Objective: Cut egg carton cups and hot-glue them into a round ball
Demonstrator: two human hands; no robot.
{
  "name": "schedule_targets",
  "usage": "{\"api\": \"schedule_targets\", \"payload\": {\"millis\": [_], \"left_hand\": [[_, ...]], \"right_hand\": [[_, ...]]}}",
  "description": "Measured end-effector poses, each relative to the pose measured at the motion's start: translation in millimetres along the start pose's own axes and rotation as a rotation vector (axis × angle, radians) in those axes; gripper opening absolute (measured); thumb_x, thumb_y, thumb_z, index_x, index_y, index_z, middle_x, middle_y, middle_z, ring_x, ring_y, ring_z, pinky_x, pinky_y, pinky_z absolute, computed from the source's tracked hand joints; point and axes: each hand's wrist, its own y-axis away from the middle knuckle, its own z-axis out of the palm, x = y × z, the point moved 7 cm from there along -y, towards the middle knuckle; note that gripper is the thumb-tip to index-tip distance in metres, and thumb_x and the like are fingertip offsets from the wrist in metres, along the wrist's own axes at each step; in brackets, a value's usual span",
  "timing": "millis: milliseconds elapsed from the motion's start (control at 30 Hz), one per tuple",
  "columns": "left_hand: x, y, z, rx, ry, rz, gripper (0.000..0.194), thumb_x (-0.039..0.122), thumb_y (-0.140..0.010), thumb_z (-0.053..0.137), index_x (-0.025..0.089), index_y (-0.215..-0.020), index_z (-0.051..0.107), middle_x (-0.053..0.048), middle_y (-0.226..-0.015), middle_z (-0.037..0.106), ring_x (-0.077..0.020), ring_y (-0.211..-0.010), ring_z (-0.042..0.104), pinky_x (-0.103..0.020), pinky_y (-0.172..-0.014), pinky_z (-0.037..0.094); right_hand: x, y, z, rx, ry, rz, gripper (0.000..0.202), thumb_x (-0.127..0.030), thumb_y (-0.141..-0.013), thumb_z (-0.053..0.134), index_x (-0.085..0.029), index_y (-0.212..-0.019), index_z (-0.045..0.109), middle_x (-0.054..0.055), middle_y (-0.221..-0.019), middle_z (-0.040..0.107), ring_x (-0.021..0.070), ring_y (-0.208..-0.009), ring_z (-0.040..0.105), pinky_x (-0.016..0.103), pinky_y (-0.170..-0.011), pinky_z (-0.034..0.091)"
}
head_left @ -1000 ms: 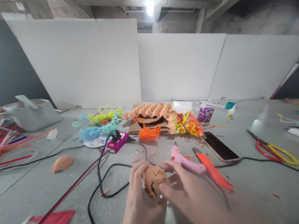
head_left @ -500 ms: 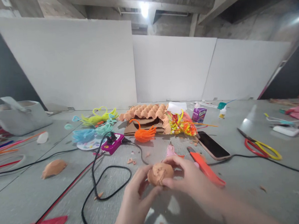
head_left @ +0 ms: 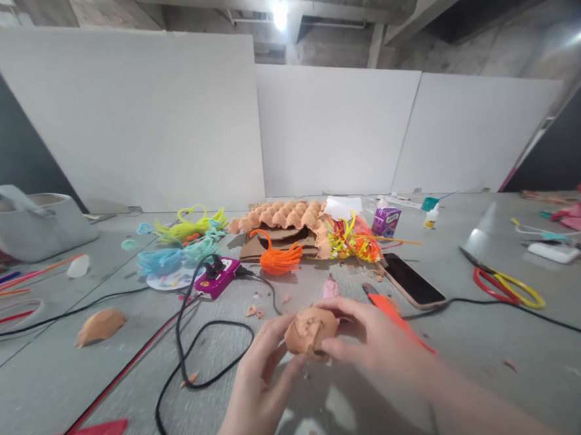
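Left hand point(head_left: 260, 370) and right hand point(head_left: 374, 340) clamp shell point(head_left: 309, 330) from both sides, over table point(head_left: 476, 350). Versus one second ago, shell is turned: gaping crack faces away, folds show; closure cannot be judged. Beyond: knife point(head_left: 390, 308), pink tool point(head_left: 330, 288), egg tray point(head_left: 290, 214)

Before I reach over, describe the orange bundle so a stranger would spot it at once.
On the table, find the peach egg tray near the white panels. Just in front of it, right of the purple power strip, sits the orange bundle. It is orange throughout, with one strand hooked up like a swan's neck; the tangle further right mixes yellow and red.
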Motion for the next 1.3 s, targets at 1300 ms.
{"api": "schedule_targets", "payload": {"millis": [1300], "left_hand": [[38, -21, 0.7, -0.179, -0.342, -0.091, 0.030, 0.017, -0.074, 0.059, 0.024, -0.102, 0.066, -0.004, -0.103, 0.070, -0.0216, -0.091, 0.068, -0.030, -0.077, 0.058]], "right_hand": [[-2, -1, 7, -0.032, 0.151, -0.092, 0.021, -0.033, -0.085, 0.060, -0.023, -0.103, 0.064, 0.002, -0.097, 0.069, 0.0183, -0.085, 0.065, 0.029, -0.073, 0.050]]}}
